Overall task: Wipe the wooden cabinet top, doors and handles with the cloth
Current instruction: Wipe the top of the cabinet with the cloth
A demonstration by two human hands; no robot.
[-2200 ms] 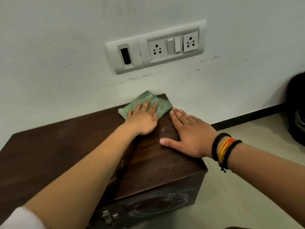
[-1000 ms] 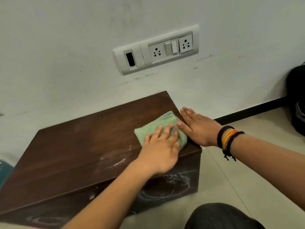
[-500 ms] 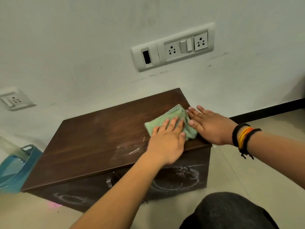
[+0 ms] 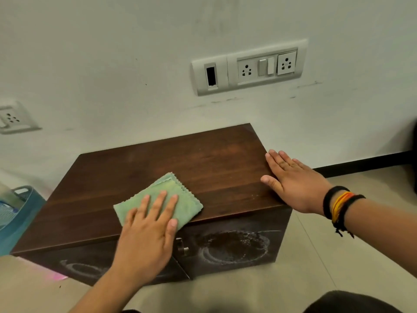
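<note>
A low dark wooden cabinet (image 4: 203, 163) stands against the white wall. A folded green cloth (image 4: 164, 195) lies flat on its top near the front edge, at the middle. My left hand (image 4: 149, 231) presses down on the cloth's near part with fingers spread. My right hand (image 4: 295, 181) lies flat and open on the top's right edge, wristbands on the wrist. The front doors (image 4: 234, 247) carry pale ring-shaped marks, and a small metal handle (image 4: 180, 245) shows just right of my left hand.
A socket and switch panel (image 4: 248, 68) is on the wall above the cabinet, and another socket (image 4: 13, 118) sits at far left. A blue plastic basket (image 4: 15, 213) stands on the floor left of the cabinet. My dark-clad knee (image 4: 347, 301) is at bottom right.
My left hand has slid the cloth leftward from the top's right end to the front middle. My right hand stays flat on the right edge, now apart from the cloth.
</note>
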